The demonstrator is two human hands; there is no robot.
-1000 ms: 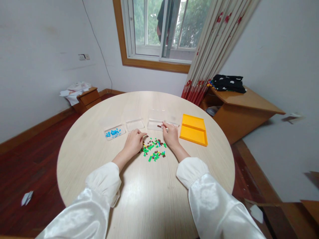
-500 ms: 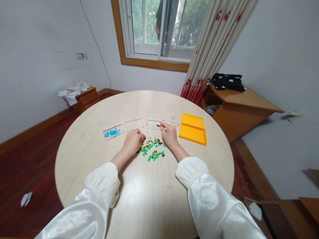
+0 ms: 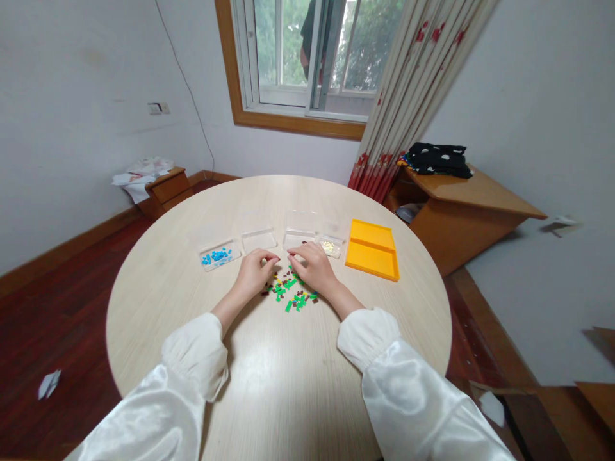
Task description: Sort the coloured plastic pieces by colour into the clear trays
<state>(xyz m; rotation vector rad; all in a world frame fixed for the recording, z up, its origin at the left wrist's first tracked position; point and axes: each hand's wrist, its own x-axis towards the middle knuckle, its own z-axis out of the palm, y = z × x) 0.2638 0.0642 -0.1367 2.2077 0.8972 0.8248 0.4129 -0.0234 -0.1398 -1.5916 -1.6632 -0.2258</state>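
Note:
A mixed pile of small building bricks (image 3: 288, 285), green and brown with a few yellow and blue, lies on the round table. My left hand (image 3: 254, 270) is at the pile's left edge, thumb and fingertips pinched together; anything between them is too small to make out. Over the pile's upper right side is my right hand (image 3: 314, 267), its thumb and forefinger apart with nothing visible between them. Just beyond it, a clear plastic box (image 3: 293, 239) has a brown brick (image 3: 304, 242) in it, partly hidden by the hand.
Blue bricks fill part of a clear box (image 3: 204, 265) at the left. Beside it stands another clear box (image 3: 258, 240). Pale yellow bricks (image 3: 330, 248) lie in a box at the right, near an open yellow case (image 3: 372, 251). The round table (image 3: 283, 397) has a curved edge.
My right hand has let go of a brown brick at the clear box and come back left and nearer, over the pile. The pale yellow bricks are uncovered. My left hand has shifted slightly.

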